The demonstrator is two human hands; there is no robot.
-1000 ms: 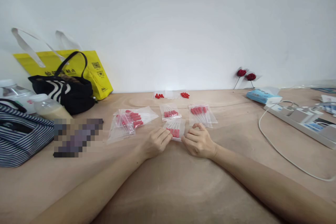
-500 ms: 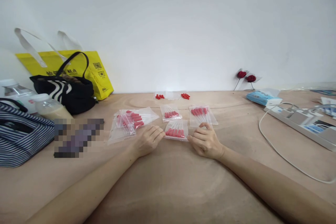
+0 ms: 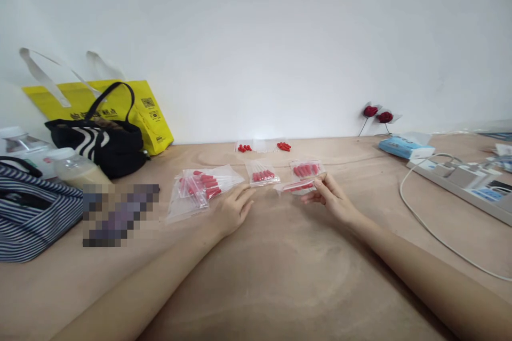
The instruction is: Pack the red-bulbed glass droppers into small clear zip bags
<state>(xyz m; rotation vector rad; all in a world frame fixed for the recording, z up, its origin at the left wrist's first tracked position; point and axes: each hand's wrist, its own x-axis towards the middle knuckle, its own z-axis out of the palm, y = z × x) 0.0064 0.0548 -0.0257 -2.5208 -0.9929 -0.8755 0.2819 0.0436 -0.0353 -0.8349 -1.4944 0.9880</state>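
My right hand (image 3: 330,200) pinches the edge of a clear zip bag (image 3: 296,187), which is tilted and raised off the table. Red-bulbed clear tubes, looking like droppers, are inside it. Behind it, partly covered, lies another bag of red-bulbed tubes (image 3: 306,169). A similar filled bag (image 3: 263,176) rests flat in the middle. My left hand (image 3: 234,209) lies on the table, fingers extended and holding nothing. Left of it is a pile of clear bags (image 3: 186,208) with loose red-bulbed tubes (image 3: 210,184) on and beside it.
By the wall lie two small groups of red bulbs (image 3: 244,148) on clear plastic. Bags (image 3: 100,149) and bottles (image 3: 80,168) stand at left, near a blurred-out object (image 3: 124,213). A tissue pack (image 3: 404,146), power strip (image 3: 480,186) and looping cable (image 3: 424,240) are at right.
The bag that lay between both hands is now lifted and moved right and away in my right hand. My left hand has let go of it and its fingers have straightened.
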